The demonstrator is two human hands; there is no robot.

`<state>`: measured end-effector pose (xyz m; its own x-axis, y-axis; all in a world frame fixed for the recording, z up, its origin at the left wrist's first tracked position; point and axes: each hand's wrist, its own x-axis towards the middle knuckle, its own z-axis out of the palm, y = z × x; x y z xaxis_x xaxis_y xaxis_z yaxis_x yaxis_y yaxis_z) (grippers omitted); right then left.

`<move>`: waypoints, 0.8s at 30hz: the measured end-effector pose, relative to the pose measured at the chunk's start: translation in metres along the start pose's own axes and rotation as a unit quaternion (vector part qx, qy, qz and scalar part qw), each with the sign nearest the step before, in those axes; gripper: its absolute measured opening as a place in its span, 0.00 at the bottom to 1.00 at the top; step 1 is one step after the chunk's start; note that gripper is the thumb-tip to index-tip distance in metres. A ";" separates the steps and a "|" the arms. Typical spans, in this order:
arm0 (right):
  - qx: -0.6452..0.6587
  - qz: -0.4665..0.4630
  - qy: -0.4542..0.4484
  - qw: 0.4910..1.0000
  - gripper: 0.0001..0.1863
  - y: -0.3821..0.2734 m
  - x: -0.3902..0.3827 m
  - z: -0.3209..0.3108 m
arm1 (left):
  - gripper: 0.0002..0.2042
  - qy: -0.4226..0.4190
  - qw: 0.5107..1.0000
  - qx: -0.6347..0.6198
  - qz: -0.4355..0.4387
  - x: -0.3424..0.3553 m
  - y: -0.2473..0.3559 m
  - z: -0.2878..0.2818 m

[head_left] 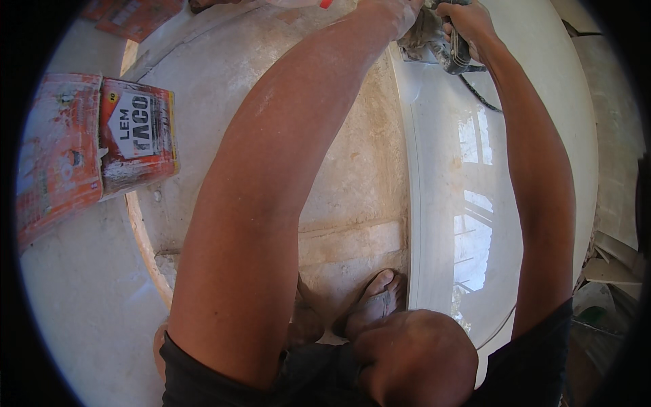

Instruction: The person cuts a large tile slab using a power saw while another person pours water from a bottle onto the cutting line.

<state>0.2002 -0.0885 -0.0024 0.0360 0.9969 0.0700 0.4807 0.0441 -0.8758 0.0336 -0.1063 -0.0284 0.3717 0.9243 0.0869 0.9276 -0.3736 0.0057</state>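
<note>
Right hand [475, 24] was wrapped round the power tool [444, 53] at the white slab's [434, 169] far end, presumably for steadiness; left hand [405, 13] just beside, grip impossible to tell.

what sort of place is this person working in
Probably a workshop or building site, going by the dusty beige surface underfoot, the red-orange box-shaped container smeared with white, and the dusty black-handled tool, apparently powered, in the right hand.

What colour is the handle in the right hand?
The handle in the right hand looks mostly black, with pale smudges; it shows best in the head view.
</note>
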 end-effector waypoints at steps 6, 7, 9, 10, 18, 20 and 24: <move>0.005 0.005 -0.007 1.000 0.29 -0.001 -0.004 0.000 | 0.22 -0.010 1.000 0.016 -0.003 -0.004 0.003 -0.003; 0.001 0.012 -0.010 1.000 0.29 -0.004 -0.006 -0.001 | 0.22 -0.010 1.000 0.015 -0.004 -0.005 0.003 -0.002; -0.006 0.016 -0.007 1.000 0.29 -0.005 -0.010 -0.002 | 0.22 -0.012 1.000 0.016 -0.005 -0.006 0.004 -0.002; -0.009 0.013 -0.002 1.000 0.29 -0.005 -0.011 -0.002 | 0.21 -0.014 1.000 0.019 -0.006 -0.006 0.005 -0.002; -0.024 0.016 0.007 1.000 0.30 -0.008 -0.018 -0.004 | 0.22 -0.010 1.000 0.004 -0.006 -0.006 0.007 0.001; -0.004 0.018 0.002 1.000 0.30 -0.003 -0.015 -0.004 | 0.22 -0.007 1.000 0.007 -0.006 -0.007 0.009 0.001; 0.003 0.005 0.005 1.000 0.31 -0.001 -0.015 -0.001 | 0.23 -0.003 1.000 0.011 -0.007 -0.010 0.008 0.002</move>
<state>0.2006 -0.1034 -0.0021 0.0489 0.9966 0.0657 0.4744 0.0347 -0.8796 0.0377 -0.1184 -0.0316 0.3588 0.9298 0.0817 0.9333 -0.3589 -0.0147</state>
